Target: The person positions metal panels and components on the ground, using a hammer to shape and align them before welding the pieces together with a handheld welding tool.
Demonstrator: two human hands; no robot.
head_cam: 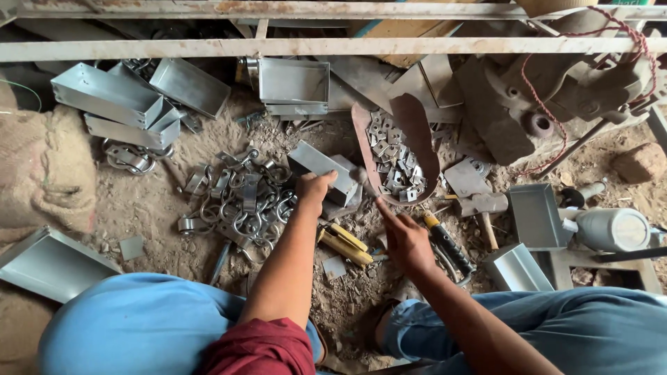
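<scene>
Two hands: at work over a dirt floor (pixel 139 201), seen from above between blue-trousered knees.
Right hand (pixel 405 239): fingers curled shut round a thin handle, index finger stretched forward; the blurred hammer head (pixel 359 175) sits just beside the metal box.
Left hand (pixel 315 187): closed over the near end of the metal box, thumb and fingers clamped on its edge.
Metal box (pixel 321 168): small grey folded sheet-metal channel, resting on the floor at centre, between the ring pile and the scoop.
Yellow-handled tool (pixel 345 245): lying on the floor beneath the left forearm.
Black-and-yellow tool (pixel 448 244): on the floor just right of the right hand.
Ring pile (pixel 240 198): heap of metal rings and clamps, left of the box.
Scoop (pixel 406 132): rusty curved tray holding many small square plates, right of the box.
Grey trays (pixel 111 97): several stacked at far left; another (pixel 293 82) stands at far centre.
Press (pixel 556 90): heavy rusted machine, tied with red cord, far right.
</scene>
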